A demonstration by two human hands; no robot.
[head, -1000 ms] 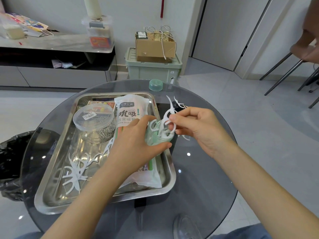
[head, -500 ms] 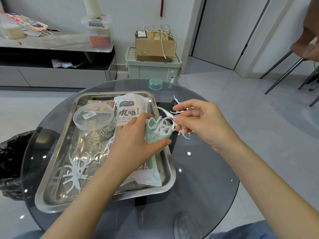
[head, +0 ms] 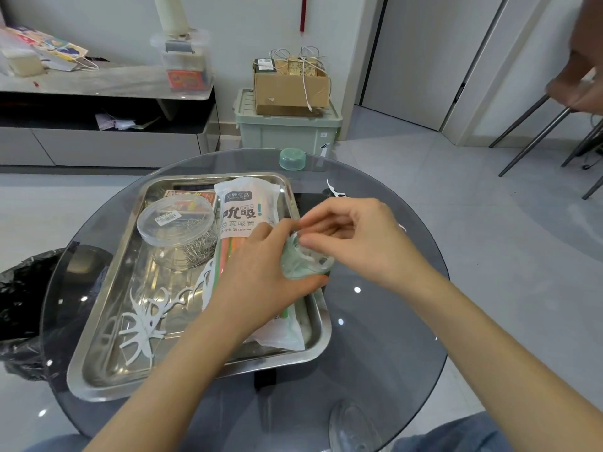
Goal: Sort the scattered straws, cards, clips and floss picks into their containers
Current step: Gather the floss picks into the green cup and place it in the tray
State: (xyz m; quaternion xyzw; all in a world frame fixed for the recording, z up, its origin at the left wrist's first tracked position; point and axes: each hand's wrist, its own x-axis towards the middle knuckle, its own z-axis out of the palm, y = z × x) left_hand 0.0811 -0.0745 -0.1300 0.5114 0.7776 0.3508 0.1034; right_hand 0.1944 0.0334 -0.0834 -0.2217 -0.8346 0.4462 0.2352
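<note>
Floss picks (head: 143, 321) lie fanned in the near-left corner of the steel tray (head: 107, 389), with stray picks (head: 334, 190) on the glass table (head: 375, 353) beyond the right hand (head: 362, 239); the left hand (head: 257, 282) is wrapped round the green jar (head: 303, 265) at the tray's right edge — white picks show in its mouth; the right hand's curled fingertips sit at that mouth — whether they pinch a pick I cannot tell.

Head-worn view — forward, downward, close

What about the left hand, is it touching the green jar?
Touching. Head view: the left hand grips the green jar, thumb along its side.
</note>
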